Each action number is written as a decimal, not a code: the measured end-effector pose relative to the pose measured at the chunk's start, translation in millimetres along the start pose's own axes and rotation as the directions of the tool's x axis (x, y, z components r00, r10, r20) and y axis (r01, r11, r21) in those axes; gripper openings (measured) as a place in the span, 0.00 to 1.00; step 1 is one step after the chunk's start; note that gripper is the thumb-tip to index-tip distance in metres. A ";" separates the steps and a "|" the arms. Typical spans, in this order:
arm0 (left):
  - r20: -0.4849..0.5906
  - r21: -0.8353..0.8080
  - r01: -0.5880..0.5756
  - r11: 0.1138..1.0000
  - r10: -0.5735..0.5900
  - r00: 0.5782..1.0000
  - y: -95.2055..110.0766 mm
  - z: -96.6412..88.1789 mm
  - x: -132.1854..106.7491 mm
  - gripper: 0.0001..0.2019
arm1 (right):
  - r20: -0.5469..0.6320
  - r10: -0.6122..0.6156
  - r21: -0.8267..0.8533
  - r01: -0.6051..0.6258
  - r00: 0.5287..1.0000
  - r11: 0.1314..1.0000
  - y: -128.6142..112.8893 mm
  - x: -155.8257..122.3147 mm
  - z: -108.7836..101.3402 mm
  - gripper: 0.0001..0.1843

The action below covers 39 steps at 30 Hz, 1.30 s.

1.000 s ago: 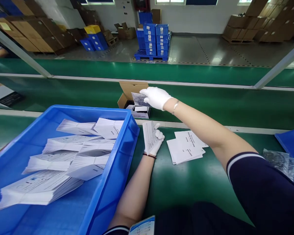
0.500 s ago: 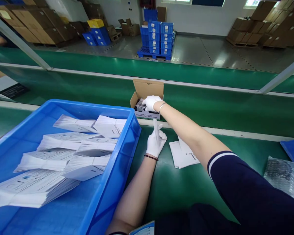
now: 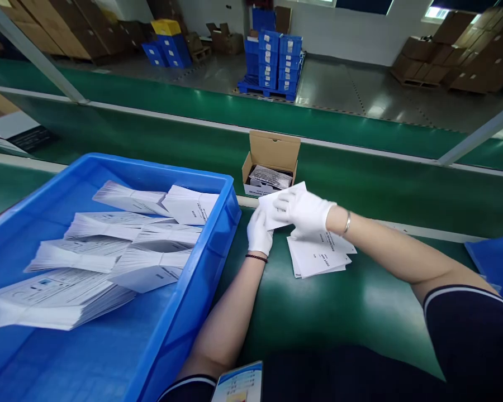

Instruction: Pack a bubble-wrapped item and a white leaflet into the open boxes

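Both my hands wear white gloves and meet over the green table just in front of the conveyor's white rail. My left hand (image 3: 259, 233) and my right hand (image 3: 305, 211) both grip a white folded leaflet (image 3: 273, 205) held between them. A small open cardboard box (image 3: 271, 163) stands on the belt right behind the leaflet, with a silvery bagged item (image 3: 271, 177) lying inside it. Under my right wrist lies a small stack of white leaflets (image 3: 317, 257).
A big blue crate (image 3: 201, 268) full of stacked leaflets fills the left foreground. Another blue tray (image 3: 492, 262) shows at the right edge. A dark box (image 3: 12, 131) sits on the belt at far left. Pallets of blue crates and cardboard cartons stand across the floor.
My right hand has left the bagged item in the box and come back to the leaflet in my left hand. The box has moved right along the belt.
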<state>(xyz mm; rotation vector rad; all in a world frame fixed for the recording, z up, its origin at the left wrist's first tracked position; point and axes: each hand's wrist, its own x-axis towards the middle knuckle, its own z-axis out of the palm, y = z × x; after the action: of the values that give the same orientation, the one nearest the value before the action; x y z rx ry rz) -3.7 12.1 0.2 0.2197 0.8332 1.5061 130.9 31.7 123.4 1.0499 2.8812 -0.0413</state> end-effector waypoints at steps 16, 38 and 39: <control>0.115 0.006 0.245 0.970 -0.244 0.963 9.8 -0.8 -3.7 0.13 | -0.022 0.442 0.087 -0.439 0.897 0.894 57.7 48.2 47.6 0.40; 0.606 0.601 -0.412 0.685 -0.054 0.794 -8.2 -12.6 -20.2 0.38 | 0.112 0.940 0.944 -0.329 0.321 0.000 -19.1 -159.7 92.4 0.19; 0.594 0.627 -0.410 0.662 -0.067 0.801 -8.0 -13.3 -18.9 0.42 | 0.076 0.934 0.932 -0.357 0.348 0.057 -25.6 -154.9 89.8 0.19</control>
<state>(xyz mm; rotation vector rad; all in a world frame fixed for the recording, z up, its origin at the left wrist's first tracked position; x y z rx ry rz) -2.7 -11.1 -7.7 1.3549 0.8865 1.0826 238.1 -91.8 46.2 3.0993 2.0223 -1.5059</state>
